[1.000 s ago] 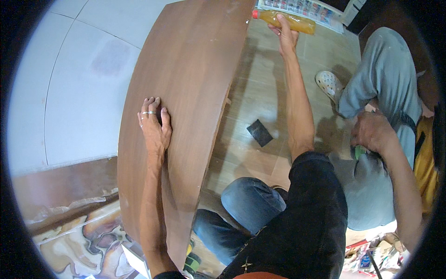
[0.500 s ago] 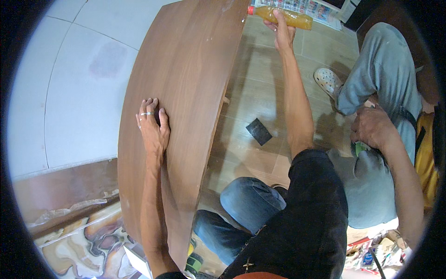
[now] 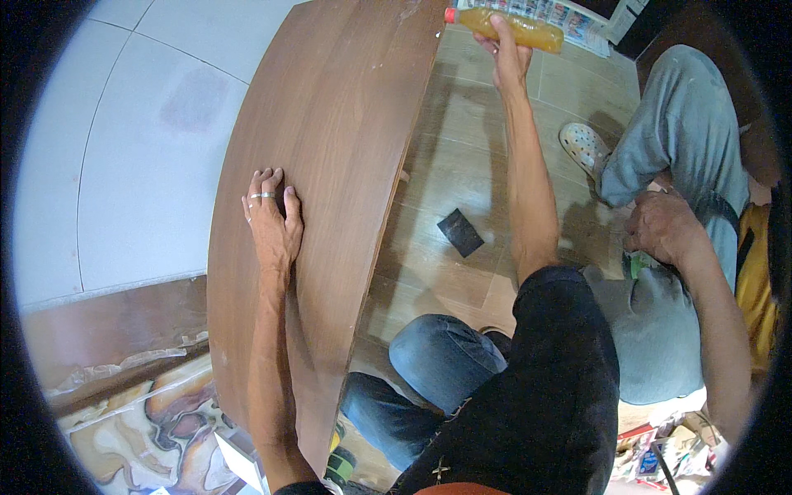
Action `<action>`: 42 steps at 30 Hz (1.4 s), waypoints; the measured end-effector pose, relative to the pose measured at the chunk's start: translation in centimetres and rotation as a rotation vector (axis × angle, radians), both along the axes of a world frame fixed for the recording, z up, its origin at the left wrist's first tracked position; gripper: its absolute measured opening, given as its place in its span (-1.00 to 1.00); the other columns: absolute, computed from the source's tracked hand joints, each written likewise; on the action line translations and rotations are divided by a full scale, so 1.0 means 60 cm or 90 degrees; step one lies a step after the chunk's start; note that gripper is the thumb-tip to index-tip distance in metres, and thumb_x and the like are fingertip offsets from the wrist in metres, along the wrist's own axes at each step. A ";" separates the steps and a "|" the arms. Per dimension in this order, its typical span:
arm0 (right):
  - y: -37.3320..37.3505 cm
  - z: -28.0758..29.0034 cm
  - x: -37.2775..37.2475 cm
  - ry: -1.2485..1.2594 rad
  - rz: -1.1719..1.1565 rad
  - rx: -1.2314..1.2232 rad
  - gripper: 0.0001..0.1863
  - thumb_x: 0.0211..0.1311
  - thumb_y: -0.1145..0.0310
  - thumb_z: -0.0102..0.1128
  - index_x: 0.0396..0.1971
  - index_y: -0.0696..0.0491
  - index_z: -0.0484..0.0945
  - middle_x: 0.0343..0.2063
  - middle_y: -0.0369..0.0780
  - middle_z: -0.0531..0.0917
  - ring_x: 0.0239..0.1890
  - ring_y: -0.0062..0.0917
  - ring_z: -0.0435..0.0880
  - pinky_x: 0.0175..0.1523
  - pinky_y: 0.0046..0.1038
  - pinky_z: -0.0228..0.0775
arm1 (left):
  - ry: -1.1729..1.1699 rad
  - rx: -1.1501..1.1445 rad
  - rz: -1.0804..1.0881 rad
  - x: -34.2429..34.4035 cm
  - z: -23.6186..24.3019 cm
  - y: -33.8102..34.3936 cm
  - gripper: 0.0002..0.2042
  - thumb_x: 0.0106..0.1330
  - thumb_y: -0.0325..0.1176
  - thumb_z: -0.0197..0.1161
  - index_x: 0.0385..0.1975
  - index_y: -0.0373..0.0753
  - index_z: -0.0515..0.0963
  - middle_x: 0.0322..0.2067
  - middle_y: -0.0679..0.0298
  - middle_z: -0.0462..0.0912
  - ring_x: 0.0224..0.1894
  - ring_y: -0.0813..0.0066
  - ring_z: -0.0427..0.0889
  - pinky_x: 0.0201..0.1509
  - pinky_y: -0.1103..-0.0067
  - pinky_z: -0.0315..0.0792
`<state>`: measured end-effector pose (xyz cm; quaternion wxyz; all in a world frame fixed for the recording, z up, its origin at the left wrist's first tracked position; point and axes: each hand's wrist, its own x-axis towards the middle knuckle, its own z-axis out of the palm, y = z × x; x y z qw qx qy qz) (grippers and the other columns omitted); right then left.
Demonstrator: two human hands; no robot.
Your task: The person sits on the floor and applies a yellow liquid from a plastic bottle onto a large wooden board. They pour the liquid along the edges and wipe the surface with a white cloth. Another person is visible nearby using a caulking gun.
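Observation:
My left hand (image 3: 272,223), with rings on its fingers, lies on a long brown wooden board (image 3: 346,124), fingers apart and holding nothing. My right hand (image 3: 510,62) reaches far forward at the top, gripping a plastic bottle (image 3: 540,37) of yellowish-brown liquid with a red cap, held on its side near the board's far end. On the floor between the board and my right forearm lies a flat black rectangular piece (image 3: 460,233).
Another person (image 3: 676,124) in grey trousers and a perforated clog sits close on my right, hand (image 3: 668,227) near their knee. Pale tiles (image 3: 140,148) border the board's left, above a marbled panel (image 3: 140,437). Printed paper (image 3: 577,29) lies at top; assorted items (image 3: 668,445) sit lower right.
The bottle in my right hand shifted slightly up and left, then a little back to the right. My left hand stays on the board with hardly any change.

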<state>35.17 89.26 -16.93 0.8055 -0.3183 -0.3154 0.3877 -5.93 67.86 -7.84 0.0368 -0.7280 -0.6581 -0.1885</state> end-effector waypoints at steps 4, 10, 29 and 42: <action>-0.048 -0.001 -0.034 -0.015 -0.022 0.033 -0.64 0.24 0.27 0.31 -0.04 0.11 0.53 -0.17 -0.20 0.67 -0.21 -0.45 0.70 -0.13 -0.32 0.66 | -0.002 -0.005 0.003 -0.004 0.002 -0.004 -0.62 0.43 -0.22 0.03 0.16 -0.24 0.46 0.24 0.02 0.40 0.40 0.06 0.22 0.47 0.01 -0.05; 0.048 -0.008 0.011 0.019 -0.040 -0.009 -0.62 0.24 0.21 0.32 -0.05 0.11 0.56 -0.18 -0.21 0.67 -0.23 -0.47 0.69 -0.15 -0.35 0.64 | -0.011 -0.013 -0.006 0.005 0.007 -0.001 -0.61 0.43 -0.21 0.04 0.16 -0.25 0.46 0.24 0.02 0.40 0.40 0.04 0.22 0.47 0.01 -0.06; 0.109 -0.063 0.053 0.062 -0.074 -0.044 -0.57 0.23 0.10 0.33 -0.09 0.13 0.60 -0.19 -0.21 0.68 -0.27 -0.52 0.68 -0.19 -0.40 0.61 | -0.010 -0.005 -0.019 0.007 0.003 0.007 -0.62 0.43 -0.20 0.04 0.16 -0.24 0.46 0.24 0.01 0.40 0.40 0.05 0.21 0.47 0.00 -0.06; -0.004 -0.022 -0.023 0.028 -0.050 -0.025 -0.72 0.27 0.21 0.30 -0.15 0.08 0.60 -0.30 -0.28 0.65 -0.33 -0.56 0.65 -0.27 -0.46 0.56 | -0.005 0.000 -0.007 -0.006 -0.001 -0.001 -0.62 0.43 -0.21 0.03 0.16 -0.23 0.46 0.24 0.02 0.40 0.40 0.07 0.22 0.47 -0.01 -0.06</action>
